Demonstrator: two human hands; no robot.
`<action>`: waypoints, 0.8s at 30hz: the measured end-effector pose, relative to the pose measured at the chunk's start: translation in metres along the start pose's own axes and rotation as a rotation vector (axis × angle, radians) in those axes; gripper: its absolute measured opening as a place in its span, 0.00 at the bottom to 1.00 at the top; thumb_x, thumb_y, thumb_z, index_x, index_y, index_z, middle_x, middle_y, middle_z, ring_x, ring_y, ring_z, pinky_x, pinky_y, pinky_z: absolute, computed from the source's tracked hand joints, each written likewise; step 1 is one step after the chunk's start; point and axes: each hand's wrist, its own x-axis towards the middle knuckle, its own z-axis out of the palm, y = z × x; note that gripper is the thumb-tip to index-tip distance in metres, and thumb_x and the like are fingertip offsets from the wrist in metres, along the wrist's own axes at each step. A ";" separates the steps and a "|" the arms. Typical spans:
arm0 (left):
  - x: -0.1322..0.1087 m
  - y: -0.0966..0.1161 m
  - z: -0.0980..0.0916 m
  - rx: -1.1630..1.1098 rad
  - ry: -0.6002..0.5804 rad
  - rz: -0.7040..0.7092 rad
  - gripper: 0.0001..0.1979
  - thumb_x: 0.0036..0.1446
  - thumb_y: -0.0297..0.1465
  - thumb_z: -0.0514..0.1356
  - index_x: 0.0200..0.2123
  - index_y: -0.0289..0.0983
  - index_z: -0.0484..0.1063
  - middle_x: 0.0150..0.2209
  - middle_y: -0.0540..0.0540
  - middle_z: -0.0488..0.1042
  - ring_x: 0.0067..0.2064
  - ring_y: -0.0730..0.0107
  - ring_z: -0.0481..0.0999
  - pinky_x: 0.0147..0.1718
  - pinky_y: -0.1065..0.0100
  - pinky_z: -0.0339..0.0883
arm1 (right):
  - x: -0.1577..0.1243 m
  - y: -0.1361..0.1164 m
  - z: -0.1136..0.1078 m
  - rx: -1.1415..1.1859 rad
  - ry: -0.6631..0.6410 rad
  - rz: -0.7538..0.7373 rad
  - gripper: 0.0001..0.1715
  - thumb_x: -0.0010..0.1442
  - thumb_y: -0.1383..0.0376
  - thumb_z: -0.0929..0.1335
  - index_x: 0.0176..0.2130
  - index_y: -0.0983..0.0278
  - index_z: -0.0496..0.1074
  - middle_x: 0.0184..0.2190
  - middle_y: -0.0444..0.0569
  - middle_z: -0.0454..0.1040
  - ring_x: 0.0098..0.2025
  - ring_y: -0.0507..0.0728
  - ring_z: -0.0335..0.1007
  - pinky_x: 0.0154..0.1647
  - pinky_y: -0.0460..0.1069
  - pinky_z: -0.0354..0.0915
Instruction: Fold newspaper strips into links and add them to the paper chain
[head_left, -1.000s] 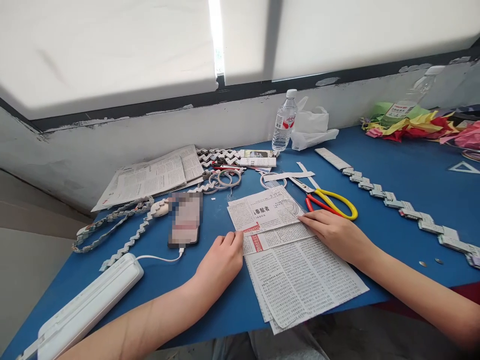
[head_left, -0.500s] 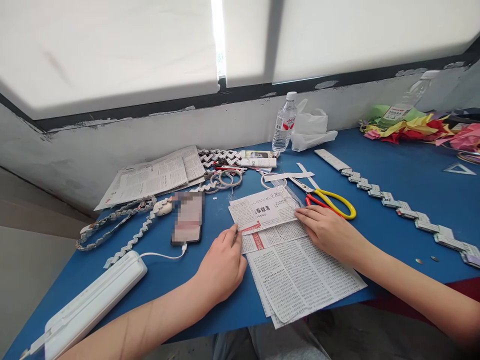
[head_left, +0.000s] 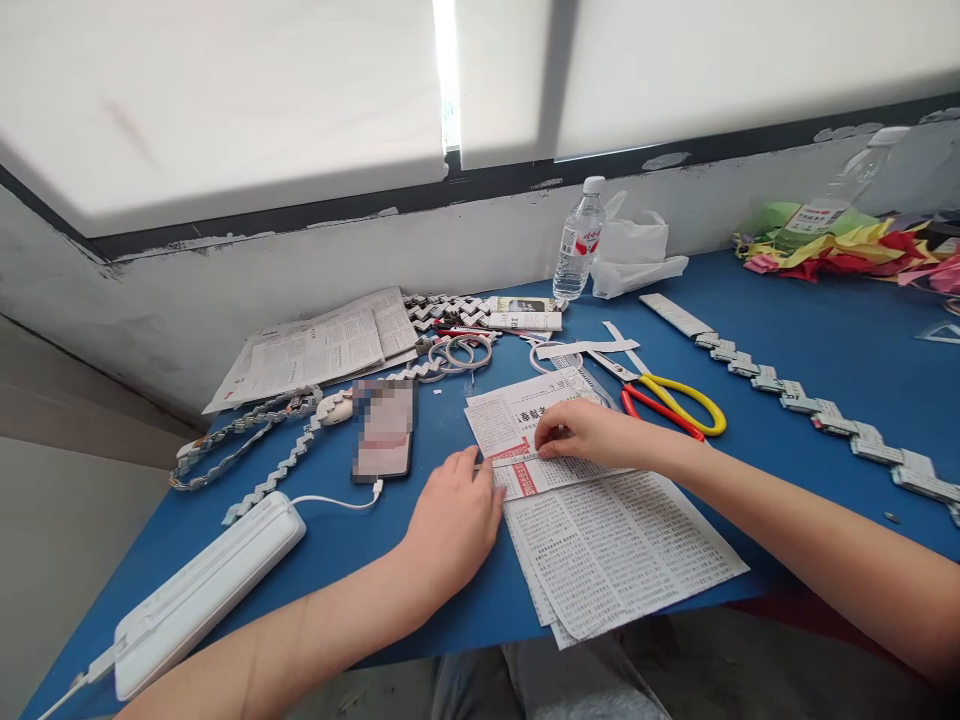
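Observation:
A folded newspaper sheet (head_left: 592,465) lies on top of larger newspaper pieces (head_left: 622,560) near the table's front edge. My left hand (head_left: 457,510) rests at its left end, with thumb and fingers closed on the folded edge. With fingers curled in a pinch, my right hand (head_left: 581,435) grips the same fold near its middle and covers part of the print. Just beyond my right hand lie scissors (head_left: 664,400) with red and yellow handles, their blades partly under white paper strips (head_left: 592,348).
A phone (head_left: 384,430) on a cable and a white power strip (head_left: 214,595) lie left. Zigzag woven paper bands (head_left: 825,410) run along both sides. Behind are rings (head_left: 469,352), stacked newspapers (head_left: 315,350), a water bottle (head_left: 579,240), a plastic bag (head_left: 634,250) and coloured paper (head_left: 832,250).
My right hand has moved left from the sheet's right end to the middle of the fold, its fingers now curled. My left hand stays at the left end. The view has shifted slightly.

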 end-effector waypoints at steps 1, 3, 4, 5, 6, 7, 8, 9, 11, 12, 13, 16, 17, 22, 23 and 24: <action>0.005 -0.002 -0.003 0.014 0.018 0.007 0.18 0.66 0.32 0.47 0.51 0.32 0.70 0.54 0.35 0.70 0.52 0.54 0.70 0.48 0.54 0.66 | 0.000 -0.001 0.000 -0.012 -0.013 -0.007 0.08 0.56 0.63 0.68 0.34 0.62 0.77 0.34 0.49 0.79 0.36 0.58 0.73 0.35 0.50 0.66; 0.016 -0.006 -0.007 0.009 0.027 0.034 0.15 0.66 0.29 0.47 0.44 0.34 0.73 0.45 0.39 0.73 0.45 0.58 0.72 0.44 0.58 0.68 | -0.002 -0.006 0.001 -0.035 -0.022 0.001 0.09 0.57 0.62 0.66 0.35 0.62 0.76 0.34 0.49 0.78 0.35 0.58 0.72 0.33 0.50 0.65; 0.020 -0.008 -0.008 -0.020 0.018 0.046 0.14 0.66 0.29 0.48 0.43 0.35 0.73 0.42 0.41 0.74 0.43 0.60 0.73 0.42 0.59 0.68 | -0.002 -0.009 0.001 -0.042 -0.025 0.013 0.09 0.58 0.62 0.66 0.35 0.62 0.75 0.34 0.49 0.78 0.35 0.58 0.72 0.33 0.50 0.65; 0.024 -0.010 -0.009 -0.060 0.006 0.057 0.13 0.66 0.30 0.49 0.42 0.35 0.74 0.40 0.42 0.74 0.42 0.62 0.73 0.41 0.61 0.68 | -0.002 -0.013 0.002 -0.044 -0.026 0.024 0.09 0.58 0.63 0.65 0.36 0.62 0.75 0.35 0.49 0.78 0.35 0.58 0.72 0.32 0.49 0.64; 0.027 -0.012 -0.010 -0.104 -0.009 0.065 0.13 0.65 0.30 0.50 0.41 0.36 0.74 0.40 0.43 0.74 0.42 0.63 0.73 0.41 0.63 0.68 | -0.002 -0.016 0.002 -0.045 -0.027 0.029 0.09 0.58 0.63 0.65 0.36 0.62 0.74 0.35 0.49 0.78 0.35 0.58 0.72 0.32 0.49 0.64; 0.028 -0.013 -0.010 -0.147 -0.021 0.068 0.12 0.65 0.31 0.51 0.41 0.36 0.74 0.40 0.44 0.74 0.42 0.63 0.73 0.41 0.64 0.68 | -0.003 -0.019 0.003 -0.043 -0.027 0.028 0.09 0.58 0.63 0.65 0.36 0.62 0.74 0.35 0.48 0.78 0.35 0.58 0.72 0.32 0.49 0.64; 0.029 -0.015 -0.009 -0.184 -0.031 0.069 0.11 0.64 0.31 0.52 0.40 0.37 0.74 0.40 0.44 0.74 0.42 0.64 0.73 0.40 0.65 0.68 | -0.003 -0.021 0.003 -0.040 -0.026 0.019 0.09 0.59 0.63 0.64 0.36 0.62 0.74 0.35 0.48 0.78 0.35 0.58 0.72 0.33 0.50 0.64; 0.030 -0.017 -0.009 -0.217 -0.042 0.069 0.11 0.64 0.30 0.53 0.40 0.37 0.75 0.40 0.45 0.75 0.42 0.65 0.73 0.40 0.66 0.68 | -0.003 -0.023 0.004 -0.034 -0.024 0.009 0.09 0.59 0.64 0.64 0.36 0.62 0.73 0.36 0.48 0.78 0.36 0.58 0.72 0.34 0.50 0.64; 0.030 -0.020 -0.008 -0.270 -0.057 0.063 0.09 0.63 0.30 0.54 0.39 0.37 0.75 0.39 0.46 0.75 0.42 0.66 0.74 0.40 0.67 0.68 | -0.004 -0.024 0.005 -0.012 -0.028 -0.016 0.08 0.59 0.64 0.64 0.36 0.62 0.73 0.36 0.48 0.77 0.37 0.58 0.72 0.35 0.50 0.64; 0.030 -0.021 -0.008 -0.293 -0.064 0.060 0.09 0.62 0.29 0.55 0.39 0.38 0.75 0.39 0.46 0.75 0.41 0.66 0.74 0.39 0.67 0.67 | -0.005 -0.024 0.005 0.005 -0.032 -0.027 0.08 0.59 0.65 0.64 0.36 0.62 0.73 0.36 0.48 0.78 0.37 0.57 0.72 0.35 0.50 0.64; 0.030 -0.022 -0.008 -0.312 -0.071 0.058 0.08 0.62 0.29 0.56 0.39 0.38 0.75 0.38 0.47 0.75 0.41 0.67 0.74 0.39 0.68 0.67 | -0.005 -0.024 0.006 0.024 -0.037 -0.036 0.08 0.59 0.65 0.65 0.36 0.62 0.74 0.36 0.47 0.78 0.37 0.57 0.72 0.36 0.49 0.65; 0.030 -0.024 -0.008 -0.340 -0.085 0.060 0.06 0.60 0.28 0.58 0.38 0.39 0.75 0.38 0.48 0.75 0.40 0.68 0.75 0.39 0.69 0.66 | -0.004 -0.022 0.007 0.080 -0.033 -0.042 0.09 0.59 0.64 0.65 0.37 0.62 0.75 0.35 0.47 0.78 0.36 0.56 0.72 0.36 0.49 0.65; 0.031 -0.024 -0.008 -0.347 -0.091 0.061 0.06 0.60 0.28 0.58 0.38 0.39 0.75 0.38 0.48 0.74 0.39 0.68 0.75 0.38 0.69 0.66 | -0.004 -0.021 0.008 0.089 -0.025 -0.042 0.09 0.59 0.64 0.66 0.37 0.62 0.76 0.35 0.47 0.78 0.35 0.56 0.72 0.36 0.48 0.65; 0.031 -0.025 -0.011 -0.347 -0.145 0.040 0.05 0.60 0.30 0.57 0.35 0.37 0.73 0.36 0.49 0.74 0.36 0.68 0.74 0.33 0.70 0.65 | -0.003 -0.014 0.012 0.104 0.021 -0.103 0.10 0.60 0.63 0.67 0.39 0.61 0.78 0.36 0.47 0.79 0.38 0.56 0.73 0.38 0.49 0.66; 0.031 -0.025 -0.012 -0.333 -0.156 0.035 0.05 0.61 0.31 0.57 0.34 0.37 0.72 0.35 0.49 0.74 0.36 0.68 0.74 0.32 0.70 0.65 | -0.003 -0.012 0.013 0.092 0.029 -0.127 0.10 0.60 0.63 0.67 0.39 0.61 0.78 0.36 0.47 0.79 0.38 0.56 0.73 0.38 0.48 0.66; 0.031 -0.025 -0.013 -0.310 -0.163 0.035 0.05 0.61 0.31 0.57 0.34 0.37 0.71 0.35 0.49 0.73 0.36 0.68 0.74 0.31 0.70 0.64 | -0.003 -0.010 0.014 0.068 0.037 -0.158 0.11 0.61 0.63 0.67 0.40 0.61 0.78 0.36 0.47 0.79 0.37 0.56 0.73 0.38 0.48 0.66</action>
